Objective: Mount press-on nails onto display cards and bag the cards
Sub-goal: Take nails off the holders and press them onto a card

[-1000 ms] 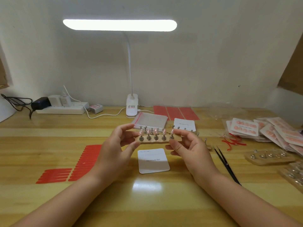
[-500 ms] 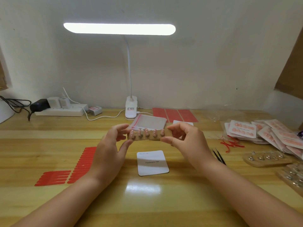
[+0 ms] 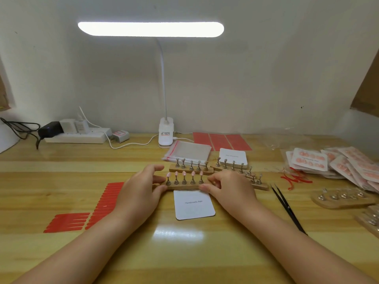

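Bare wooden table (image 3: 184,253) fills the lower centre of the frame, between the two forearms, open for a hand to pass. Just above it the white card (image 3: 193,204) lies flat, and touching its upper edge stands the wooden holder (image 3: 184,185) with pink nails on upright pegs, flanked closely by the left hand (image 3: 141,188) and right hand (image 3: 227,186). Directly behind, more peg holders (image 3: 191,168) crowd the centre. Red strips (image 3: 98,203) lie flat at lower left. At right, black tweezers (image 3: 287,208) and further holders (image 3: 342,198) narrow the way; bagged cards (image 3: 328,162) pile in the upper right
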Demonstrator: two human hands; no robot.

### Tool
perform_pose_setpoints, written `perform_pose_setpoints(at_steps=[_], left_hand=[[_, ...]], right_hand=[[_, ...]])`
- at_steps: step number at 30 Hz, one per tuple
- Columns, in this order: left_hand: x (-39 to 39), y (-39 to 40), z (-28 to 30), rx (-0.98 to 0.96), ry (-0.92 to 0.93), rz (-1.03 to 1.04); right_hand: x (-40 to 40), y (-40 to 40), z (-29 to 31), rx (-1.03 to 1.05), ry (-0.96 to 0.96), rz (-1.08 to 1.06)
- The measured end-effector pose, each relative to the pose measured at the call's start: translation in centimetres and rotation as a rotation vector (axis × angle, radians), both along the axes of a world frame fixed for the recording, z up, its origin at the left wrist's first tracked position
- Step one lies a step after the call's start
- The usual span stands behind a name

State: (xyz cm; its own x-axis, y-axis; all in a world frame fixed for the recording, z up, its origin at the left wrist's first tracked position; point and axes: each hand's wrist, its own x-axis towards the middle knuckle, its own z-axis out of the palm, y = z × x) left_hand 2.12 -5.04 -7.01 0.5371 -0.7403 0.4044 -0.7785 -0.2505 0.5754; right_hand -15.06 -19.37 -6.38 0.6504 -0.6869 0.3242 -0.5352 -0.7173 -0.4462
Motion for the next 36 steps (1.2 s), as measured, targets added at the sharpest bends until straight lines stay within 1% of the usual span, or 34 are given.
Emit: perform_pose_setpoints(at_steps=[3,6,8,10,13,18,20,24,28,30,33,35,36], left_hand=[[0.0,-0.1,0.0,0.021,-0.015,-0.003],[-0.2,-0.1,0.1,-0.001,-0.032,0.000],[-0.4,0.0,0.3,-0.049,-0.045,-0.017],[-0.8,0.1,0.5,-0.102,-0.074,-0.060],[-1.3,0.2,0.6,-0.152,-0.157,-0.132],[-2.0,0.4,0.8,-0.176,-0.235,-0.201],[-2.2,0.4,0.9,-0.168,-0.227,-0.206],[-2.5,0.5,1.0,-0.153,-0.117,-0.199],[-2.8,0.4,1.0,-0.147,-0.153,-0.185],[-2.9,0.4,1.0,-0.136,-0.158,-0.182],[-2.9,0.3,0.9,-0.142,-0.177,-0.173],[-2.7,0.2,0.9,-0.176,-0.166,-0.141],[-2.6,0.2,0.8,-0.188,-0.143,-0.116]], right_hand=[[0.3,0.3,0.0,0.034,0.035,-0.032],[0.3,0.8,0.2,0.020,-0.062,-0.074],[0.4,1.3,0.4,-0.001,-0.140,-0.073],[0.7,2.0,0.6,0.009,-0.189,-0.040],[1.2,3.1,0.4,0.058,-0.209,0.033],[1.1,3.4,0.4,0.150,-0.261,0.100],[1.0,3.4,0.4,0.175,-0.283,0.100],[1.1,3.4,0.2,0.174,-0.319,0.113],[1.3,3.3,0.0,0.191,-0.241,0.146],[1.4,3.4,0.0,0.161,-0.214,0.165],[1.3,3.7,0.1,0.001,-0.212,0.196],[1.3,3.8,0.1,-0.060,-0.255,0.212],[1.2,3.8,0.1,-0.052,-0.298,0.208]])
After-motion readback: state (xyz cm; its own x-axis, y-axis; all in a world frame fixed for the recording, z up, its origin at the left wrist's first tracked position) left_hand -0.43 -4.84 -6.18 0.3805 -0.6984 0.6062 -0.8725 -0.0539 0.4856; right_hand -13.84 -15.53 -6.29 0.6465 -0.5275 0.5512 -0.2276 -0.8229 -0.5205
